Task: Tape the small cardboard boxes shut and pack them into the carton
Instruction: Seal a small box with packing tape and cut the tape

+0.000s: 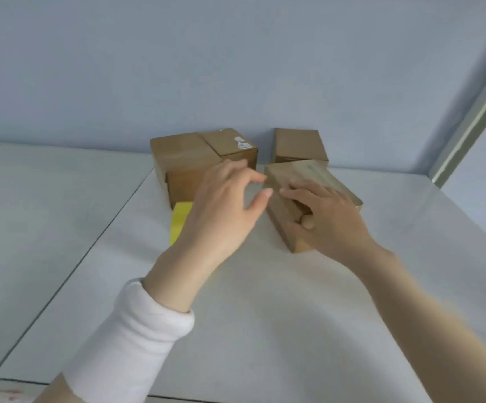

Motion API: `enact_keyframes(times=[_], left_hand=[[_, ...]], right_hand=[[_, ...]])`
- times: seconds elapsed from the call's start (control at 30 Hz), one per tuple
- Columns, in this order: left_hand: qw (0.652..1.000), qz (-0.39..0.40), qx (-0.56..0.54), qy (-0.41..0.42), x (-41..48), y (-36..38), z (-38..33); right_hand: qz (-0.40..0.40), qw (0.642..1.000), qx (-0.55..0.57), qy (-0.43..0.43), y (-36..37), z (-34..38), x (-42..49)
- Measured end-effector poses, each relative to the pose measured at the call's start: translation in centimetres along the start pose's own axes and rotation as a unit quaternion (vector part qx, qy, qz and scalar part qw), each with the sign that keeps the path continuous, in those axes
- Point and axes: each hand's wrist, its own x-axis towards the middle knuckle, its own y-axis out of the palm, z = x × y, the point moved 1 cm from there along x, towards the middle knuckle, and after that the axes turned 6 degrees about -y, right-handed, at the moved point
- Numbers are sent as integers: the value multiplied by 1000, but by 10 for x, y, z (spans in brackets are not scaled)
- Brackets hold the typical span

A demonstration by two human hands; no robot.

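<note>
A flat brown cardboard box (pixel 311 175) lies on the white table, right of centre. My right hand (pixel 326 216) grips its near end, fingers on the top and thumb against the side. My left hand (pixel 224 205) hovers just left of that box with its fingers spread, holding nothing. Behind my left hand stand a brown box (pixel 186 181) and two more boxes (pixel 177 149) (pixel 230 144) against the wall. Another brown box (pixel 298 145) sits at the back right. A yellow object (pixel 179 221) lies partly hidden under my left hand.
The white table (pixel 236 330) has a dark seam (pixel 70 274) running diagonally on the left. A pale blue wall stands right behind the boxes. A grey frame (pixel 474 117) runs up the right side.
</note>
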Motion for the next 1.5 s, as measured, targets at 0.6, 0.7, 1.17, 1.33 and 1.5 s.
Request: enact_keyframes(times=[0.6,0.7,1.17,1.33,1.5], left_hand=[[950,269,151,43,16,90,-63],[970,226,84,27,13,90,-58],[973,199,101,-55,16,78,-74],[935,281,210,-48,16,95,-69],[939,260,220,-48,14,95,-72]], right_hand=[[220,968,116,2,-41,-74,-22],[197,950,233,65,-38,-84,-27],[176,978,115,8,-59,-55,-20],[266,964,3,-5,-40,-56,-18],[260,965,37,23,-40,-61,-16]])
